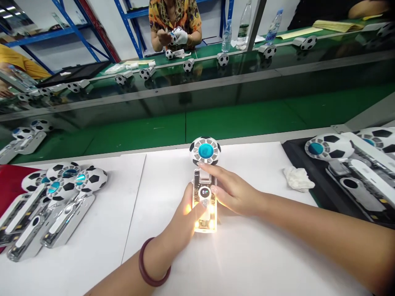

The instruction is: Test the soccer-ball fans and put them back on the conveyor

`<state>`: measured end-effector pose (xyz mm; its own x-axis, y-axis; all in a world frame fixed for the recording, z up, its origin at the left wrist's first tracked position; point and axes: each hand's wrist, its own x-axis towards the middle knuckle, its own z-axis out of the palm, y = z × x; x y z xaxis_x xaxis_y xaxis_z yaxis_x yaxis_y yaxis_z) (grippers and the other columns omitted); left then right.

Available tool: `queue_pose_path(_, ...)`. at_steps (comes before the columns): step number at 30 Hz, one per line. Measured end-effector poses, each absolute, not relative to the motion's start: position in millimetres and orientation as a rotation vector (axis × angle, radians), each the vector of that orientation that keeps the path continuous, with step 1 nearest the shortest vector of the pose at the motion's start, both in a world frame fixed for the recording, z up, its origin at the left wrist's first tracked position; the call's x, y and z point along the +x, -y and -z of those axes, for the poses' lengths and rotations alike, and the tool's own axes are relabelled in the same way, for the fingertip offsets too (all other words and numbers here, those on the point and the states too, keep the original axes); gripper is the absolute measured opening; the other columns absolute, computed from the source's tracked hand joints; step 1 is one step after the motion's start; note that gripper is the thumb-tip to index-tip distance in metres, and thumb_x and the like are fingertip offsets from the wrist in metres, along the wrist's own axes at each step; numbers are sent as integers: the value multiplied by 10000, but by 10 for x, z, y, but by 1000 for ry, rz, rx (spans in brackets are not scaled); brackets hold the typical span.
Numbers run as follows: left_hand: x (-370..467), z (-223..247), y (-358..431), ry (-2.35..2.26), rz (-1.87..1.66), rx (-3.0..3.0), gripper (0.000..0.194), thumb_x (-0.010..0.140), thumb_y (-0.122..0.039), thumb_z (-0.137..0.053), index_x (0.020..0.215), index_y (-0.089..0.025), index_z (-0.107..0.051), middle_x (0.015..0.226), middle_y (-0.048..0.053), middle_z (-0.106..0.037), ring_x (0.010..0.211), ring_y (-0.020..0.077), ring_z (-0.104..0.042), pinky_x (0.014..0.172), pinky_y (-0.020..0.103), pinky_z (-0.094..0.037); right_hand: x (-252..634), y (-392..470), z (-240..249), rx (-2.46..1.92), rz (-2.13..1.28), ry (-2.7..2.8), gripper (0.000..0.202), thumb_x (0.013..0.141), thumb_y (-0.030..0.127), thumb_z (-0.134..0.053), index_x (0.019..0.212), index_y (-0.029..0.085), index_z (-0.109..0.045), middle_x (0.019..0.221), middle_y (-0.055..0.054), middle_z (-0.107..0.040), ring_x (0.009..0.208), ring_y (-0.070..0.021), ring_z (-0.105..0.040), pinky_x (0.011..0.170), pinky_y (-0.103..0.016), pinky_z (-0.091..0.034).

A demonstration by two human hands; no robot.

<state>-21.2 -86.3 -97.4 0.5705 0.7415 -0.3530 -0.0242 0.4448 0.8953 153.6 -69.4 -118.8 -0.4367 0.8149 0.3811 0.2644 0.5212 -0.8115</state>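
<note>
"Head view: where is the glowing gadget (pixel 205 177) sitting?"

"Mid-frame, over the white counter (pixel 247 255), its football-shaped head pointing toward the top."

"And the hands?"

"The left hand (pixel 181 220) is clasping the lit body, thumb lying across its front below the round display (pixel 205 192). The right hand (pixel 233 191) is touching it, index finger and thumb spreading apart; I cannot tell whether it's gripping, its other fingers being hidden."

"Nearby?"

"Similar gadgets (pixel 92 179) are lying lower left, and a crumpled tissue (pixel 298 179) is resting at centre right."

Clear glossy plastic encases a device (pixel 204 191); rough tissue (pixel 298 179) lies at the right edge of the matt surface (pixel 234 259).
</note>
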Motion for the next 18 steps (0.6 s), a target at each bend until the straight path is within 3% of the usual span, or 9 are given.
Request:
queue_pose_path(13, -222, 977, 844, -791, -537, 1014, 487, 816, -437, -541, 1186, -198, -334, 785, 51, -635, 739, 219, -607, 661, 330, -473, 1555, 670, 1183, -901, -895, 1973, 479, 916, 282, -375, 1383, 283, -268, 1252, -76, -477, 1056, -204, -534, 882, -370, -468)
queue_pose_path(18, -249, 1006, 822, -753, -502, 1049, 402, 855, -397, -505, 1153, -186, -335, 824, 62, -632, 774, 207, -596, 681, 320, -460, 1562, 658, 1198, -914, -902, 1972, 472, 919, 287, -370, 1382, 269, -278, 1228, -78, -495, 1055, -202, -530, 886, -374, -463)
